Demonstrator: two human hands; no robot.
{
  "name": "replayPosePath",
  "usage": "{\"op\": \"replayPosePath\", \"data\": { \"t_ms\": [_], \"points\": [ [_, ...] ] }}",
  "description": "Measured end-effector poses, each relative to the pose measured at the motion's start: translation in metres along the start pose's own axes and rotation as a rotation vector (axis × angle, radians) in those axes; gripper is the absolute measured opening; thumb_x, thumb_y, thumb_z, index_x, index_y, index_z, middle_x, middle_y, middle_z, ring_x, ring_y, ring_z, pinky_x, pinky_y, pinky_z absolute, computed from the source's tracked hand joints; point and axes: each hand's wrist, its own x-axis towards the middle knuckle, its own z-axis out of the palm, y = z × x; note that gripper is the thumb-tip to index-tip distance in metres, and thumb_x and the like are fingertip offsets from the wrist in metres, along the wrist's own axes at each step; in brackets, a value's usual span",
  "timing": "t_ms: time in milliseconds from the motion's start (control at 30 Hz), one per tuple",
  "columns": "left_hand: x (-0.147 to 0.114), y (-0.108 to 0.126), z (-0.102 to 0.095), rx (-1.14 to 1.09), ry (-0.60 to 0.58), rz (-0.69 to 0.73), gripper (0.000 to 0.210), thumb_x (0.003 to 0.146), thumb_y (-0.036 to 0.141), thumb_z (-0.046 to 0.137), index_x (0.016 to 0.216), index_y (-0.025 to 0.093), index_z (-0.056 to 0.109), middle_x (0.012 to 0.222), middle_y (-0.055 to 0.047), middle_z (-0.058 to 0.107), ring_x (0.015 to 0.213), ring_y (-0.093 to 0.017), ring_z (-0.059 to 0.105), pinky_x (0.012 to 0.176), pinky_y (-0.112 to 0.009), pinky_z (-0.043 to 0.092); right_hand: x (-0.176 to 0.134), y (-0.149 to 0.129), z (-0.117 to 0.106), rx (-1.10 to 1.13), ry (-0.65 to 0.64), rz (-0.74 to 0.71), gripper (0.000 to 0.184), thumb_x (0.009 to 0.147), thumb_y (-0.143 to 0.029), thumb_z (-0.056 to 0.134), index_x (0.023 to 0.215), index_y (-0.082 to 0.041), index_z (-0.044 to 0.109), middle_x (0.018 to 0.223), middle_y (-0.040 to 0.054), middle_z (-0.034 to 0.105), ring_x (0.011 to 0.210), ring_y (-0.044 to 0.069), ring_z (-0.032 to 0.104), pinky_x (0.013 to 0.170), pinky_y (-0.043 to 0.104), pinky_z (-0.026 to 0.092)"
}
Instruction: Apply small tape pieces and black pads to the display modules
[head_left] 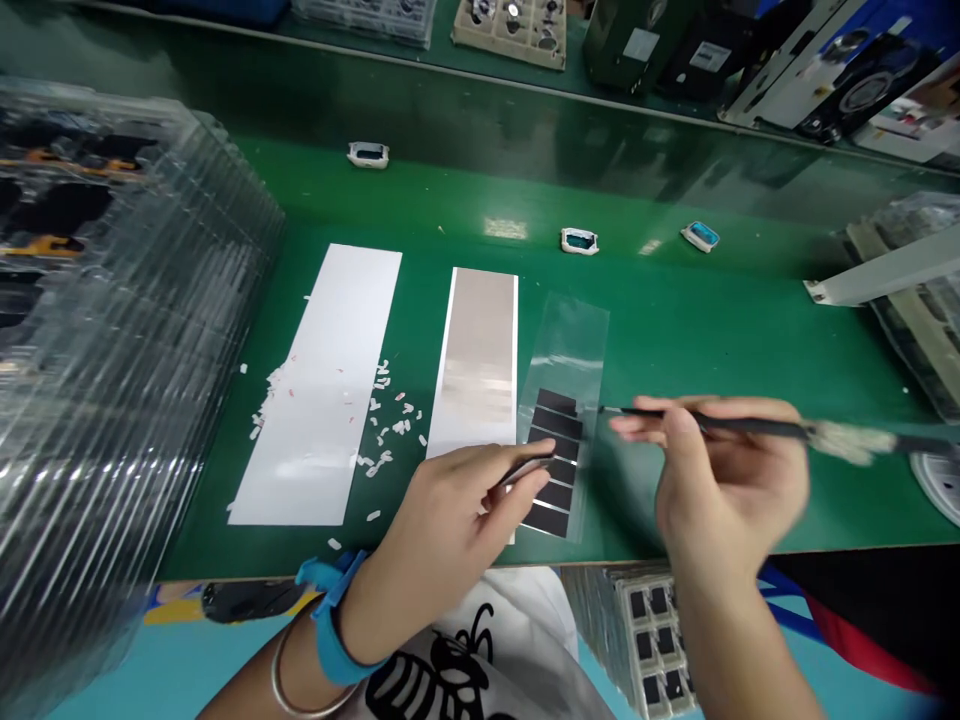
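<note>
My left hand (469,510) pinches a small thin dark piece with a shiny edge (527,466) between thumb and fingers. Just to its right lies a clear plastic sheet (574,335) carrying a column of black rectangular stickers (559,450). In my right hand (724,470) is a pair of dark, slender tweezers (750,424), its tip pointing left at the sheet's right edge. A white strip with a beige-grey face (480,340) lies left of the sheet, partly covered by my left hand. Farther left is a plain white strip (322,390).
Small white scraps (386,430) are scattered around the white strips. Stacked clear trays (150,330) rise at the left. Several small white-framed parts, one a watch-like case (580,241), sit at the back below a shelf (420,65). A grey metal arm (885,265) juts in from the right.
</note>
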Motion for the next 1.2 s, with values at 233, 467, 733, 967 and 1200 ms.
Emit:
{"op": "replayPosePath", "data": {
  "t_ms": [233, 467, 733, 967, 1200],
  "points": [
    [-0.005, -0.003, -0.016, 0.044, 0.1, 0.036, 0.035, 0.097, 0.015, 0.053, 0.13, 0.024, 0.063, 0.102, -0.003, 0.075, 0.08, -0.014, 0.07, 0.067, -0.023, 0.053, -0.049, -0.032, 0.049, 0.175, -0.134, -0.127, 0.032, 0.086, 0.006, 0.058, 0.105, -0.02, 0.053, 0.091, 0.0021, 0.07, 0.088, 0.02, 0.074, 0.076, 0.04, 0.069],
    [-0.008, -0.008, -0.018, -0.015, 0.174, 0.092, 0.029, 0.097, 0.012, 0.052, 0.118, 0.023, 0.068, 0.108, -0.003, 0.075, 0.093, -0.015, 0.071, 0.08, -0.024, 0.054, -0.062, -0.027, 0.066, 0.188, -0.08, -0.157, 0.035, 0.085, 0.008, 0.055, 0.107, -0.019, 0.05, 0.095, 0.0036, 0.069, 0.09, 0.02, 0.073, 0.079, 0.042, 0.068],
    [-0.01, -0.012, -0.019, -0.03, 0.15, 0.129, 0.044, 0.102, 0.021, 0.045, 0.146, 0.022, 0.048, 0.106, -0.006, 0.068, 0.083, -0.015, 0.063, 0.073, -0.027, 0.051, -0.062, -0.024, 0.073, 0.125, -0.06, -0.249, 0.033, 0.085, 0.008, 0.056, 0.105, -0.017, 0.049, 0.091, 0.0024, 0.068, 0.085, 0.017, 0.072, 0.077, 0.038, 0.068],
    [-0.013, -0.015, -0.019, -0.057, 0.127, 0.134, 0.05, 0.103, 0.027, 0.039, 0.152, 0.024, 0.039, 0.1, -0.007, 0.06, 0.088, -0.019, 0.059, 0.08, -0.033, 0.05, -0.059, -0.017, 0.077, 0.136, -0.081, -0.299, 0.033, 0.084, 0.01, 0.056, 0.105, -0.015, 0.049, 0.093, 0.0036, 0.068, 0.085, 0.019, 0.073, 0.079, 0.042, 0.068],
    [-0.012, -0.014, -0.019, -0.069, 0.115, 0.119, 0.05, 0.104, 0.028, 0.037, 0.154, 0.023, 0.037, 0.098, -0.006, 0.059, 0.078, -0.017, 0.055, 0.083, -0.037, 0.051, -0.061, -0.015, 0.079, 0.164, -0.063, -0.276, 0.031, 0.085, 0.009, 0.056, 0.105, -0.014, 0.049, 0.094, 0.0052, 0.068, 0.087, 0.019, 0.073, 0.079, 0.039, 0.067]
  ]
}}
